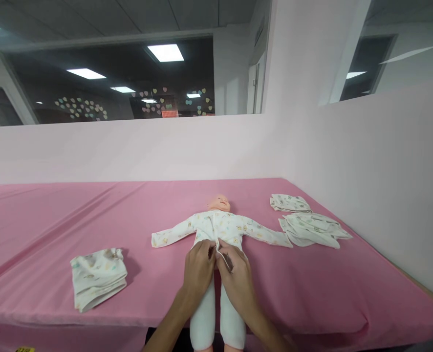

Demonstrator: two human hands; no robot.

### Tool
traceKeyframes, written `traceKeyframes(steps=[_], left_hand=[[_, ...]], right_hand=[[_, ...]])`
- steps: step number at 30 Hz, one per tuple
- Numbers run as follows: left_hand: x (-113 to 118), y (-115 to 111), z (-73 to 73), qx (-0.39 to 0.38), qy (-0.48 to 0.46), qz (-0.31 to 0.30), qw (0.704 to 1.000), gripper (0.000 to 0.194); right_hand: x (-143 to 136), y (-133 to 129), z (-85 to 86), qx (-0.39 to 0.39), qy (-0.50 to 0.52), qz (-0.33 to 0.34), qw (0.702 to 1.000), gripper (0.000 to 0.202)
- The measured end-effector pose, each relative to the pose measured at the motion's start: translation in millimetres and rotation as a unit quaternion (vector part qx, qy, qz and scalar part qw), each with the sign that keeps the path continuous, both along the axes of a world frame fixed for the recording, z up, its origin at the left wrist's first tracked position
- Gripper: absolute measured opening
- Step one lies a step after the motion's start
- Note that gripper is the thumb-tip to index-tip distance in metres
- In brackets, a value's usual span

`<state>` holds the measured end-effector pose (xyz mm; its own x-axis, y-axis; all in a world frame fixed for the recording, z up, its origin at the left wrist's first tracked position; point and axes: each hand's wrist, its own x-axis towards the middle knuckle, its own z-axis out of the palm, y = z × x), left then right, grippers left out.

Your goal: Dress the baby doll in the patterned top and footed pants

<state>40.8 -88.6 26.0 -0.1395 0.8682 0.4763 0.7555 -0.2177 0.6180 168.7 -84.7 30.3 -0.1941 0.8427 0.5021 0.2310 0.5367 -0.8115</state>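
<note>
Left hand (pixel 198 269) and right hand (pixel 239 278) tightly pinch white printed cloth shirt (pixel 226 225) on pink plastic doll (pixel 222 202). Doll lies lengthwise ahead.

The head camera is close, at the foot end of the doll (pixel 219 226). It looks forward and down, facing the wall (pixel 146 151).

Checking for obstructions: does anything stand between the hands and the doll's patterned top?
Nothing visible does: the left hand and right hand both touch the front of the patterned top. The folded cloth lies apart, leftward; the other cloths lie rightward.
</note>
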Motion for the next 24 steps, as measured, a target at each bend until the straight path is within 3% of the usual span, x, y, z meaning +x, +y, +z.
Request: traceKeyframes(steps=[7, 15, 24], left_hand=[[-1.9, -2.1, 12.4, -0.047, -0.022, -0.018, 0.999, 0.023], [-1.0, -2.3, 12.4, -0.045, -0.066, -0.025, 0.996, 0.028], [-4.8, -1.9, 14.0, -0.048, -0.062, -0.052, 0.996, 0.028]], right_hand=[[1.2, -2.0, 3.8, 0.027, -0.024, 0.001, 0.999, 0.019], [-1.8, -7.9, 5.1, 0.06, 0.014, 0.006, 0.998, 0.02], [-0.5, -6.9, 1.1, 0.025, 0.026, 0.012, 0.999, 0.018]])
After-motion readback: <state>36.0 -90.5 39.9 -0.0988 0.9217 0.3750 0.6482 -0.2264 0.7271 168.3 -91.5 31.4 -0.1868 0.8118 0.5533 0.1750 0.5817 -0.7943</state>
